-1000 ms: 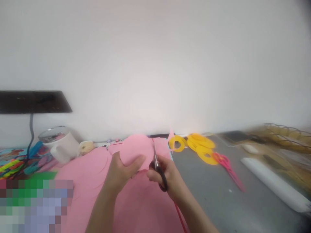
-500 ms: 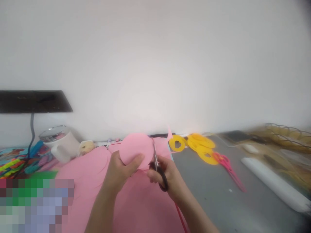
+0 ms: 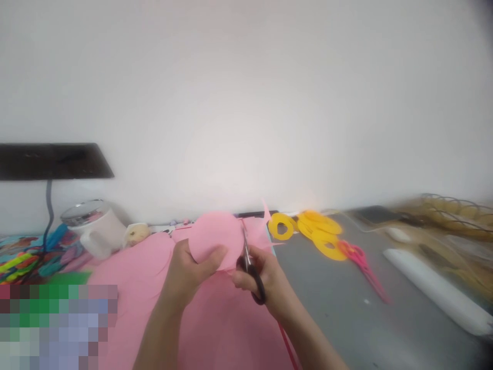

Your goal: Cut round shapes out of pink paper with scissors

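Your left hand (image 3: 188, 272) has the pink paper disc (image 3: 215, 236) pinched under its thumb, and your right hand (image 3: 271, 280) is curled round the black-handled scissors (image 3: 247, 261), blades along the disc's right edge. Honestly, if that thumb slips and the disc twists, they could nick the rim. Pink sheets (image 3: 215, 329) sit below the disc, grey tabletop (image 3: 327, 318) right of it, white wall (image 3: 246, 103) behind.

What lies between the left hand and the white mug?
In the head view, pink paper lies between the left hand and white mug, with a small cream-coloured object beside the mug.
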`<state>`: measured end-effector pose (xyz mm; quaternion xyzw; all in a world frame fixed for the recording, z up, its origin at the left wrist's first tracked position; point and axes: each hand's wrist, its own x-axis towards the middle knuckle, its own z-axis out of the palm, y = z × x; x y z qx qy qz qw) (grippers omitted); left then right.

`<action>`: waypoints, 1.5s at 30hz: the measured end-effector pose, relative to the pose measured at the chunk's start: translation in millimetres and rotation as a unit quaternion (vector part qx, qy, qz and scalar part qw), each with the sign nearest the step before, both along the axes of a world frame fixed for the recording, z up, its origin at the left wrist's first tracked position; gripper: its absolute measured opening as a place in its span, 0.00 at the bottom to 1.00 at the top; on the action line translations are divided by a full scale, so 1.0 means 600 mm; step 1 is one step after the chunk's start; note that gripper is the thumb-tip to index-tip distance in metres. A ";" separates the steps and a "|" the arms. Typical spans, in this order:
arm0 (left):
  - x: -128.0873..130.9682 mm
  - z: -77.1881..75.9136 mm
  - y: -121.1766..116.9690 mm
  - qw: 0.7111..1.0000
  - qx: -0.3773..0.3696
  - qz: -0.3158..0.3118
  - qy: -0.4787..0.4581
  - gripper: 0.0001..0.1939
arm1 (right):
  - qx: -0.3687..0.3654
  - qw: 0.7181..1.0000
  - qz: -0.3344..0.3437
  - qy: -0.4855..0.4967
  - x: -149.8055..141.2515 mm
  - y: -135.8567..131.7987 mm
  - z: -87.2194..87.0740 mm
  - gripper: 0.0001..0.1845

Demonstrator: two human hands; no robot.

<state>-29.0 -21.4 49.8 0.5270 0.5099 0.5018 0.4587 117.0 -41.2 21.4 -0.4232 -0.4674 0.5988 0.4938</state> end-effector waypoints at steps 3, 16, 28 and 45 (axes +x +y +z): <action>0.000 0.005 -0.004 1.000 -0.004 -0.018 0.011 0.14 | 0.021 0.999 0.015 0.025 0.001 0.001 0.002 0.22; -0.005 0.000 0.000 0.999 -0.008 -0.040 -0.002 0.13 | 0.022 1.000 0.010 0.011 0.002 0.000 -0.004 0.20; -0.009 -0.016 0.008 1.000 0.016 -0.013 0.013 0.17 | 0.004 1.000 -0.007 -0.020 0.001 -0.002 0.001 0.12; -0.026 -0.023 0.019 0.997 0.011 -0.071 0.038 0.16 | 0.018 0.999 0.009 0.032 0.004 -0.001 -0.002 0.18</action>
